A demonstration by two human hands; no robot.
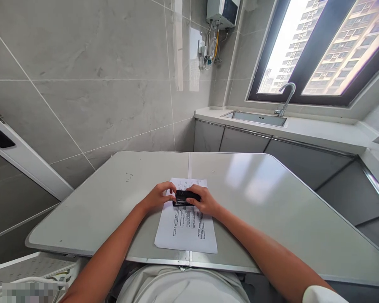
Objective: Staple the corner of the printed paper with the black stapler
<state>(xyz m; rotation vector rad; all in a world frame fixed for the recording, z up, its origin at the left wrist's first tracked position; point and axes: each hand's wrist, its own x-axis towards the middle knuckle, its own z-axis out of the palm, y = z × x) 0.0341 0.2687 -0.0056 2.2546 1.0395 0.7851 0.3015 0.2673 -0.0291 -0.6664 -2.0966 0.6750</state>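
Note:
A black stapler (180, 195) lies sideways over printed sheets of paper (189, 235), its top part lifted a little from its base at the left end. My right hand (204, 199) is closed around the stapler's right half, thumb in front and fingers behind. At the other end, my left hand (162, 194) has its fingers curled, with fingertips and thumb against the stapler's tip. Whether something small sits between those fingertips is too fine to see. The paper is on the table beneath both hands.
Several small staple-like bits (129, 177) are scattered on the pale folding table (91, 210), left of the paper. A metal seam (189, 164) runs down its middle. Behind to the right are a counter (322, 128), a sink (255, 118) and a tap (287, 99). A white rack (34, 269) stands at lower left.

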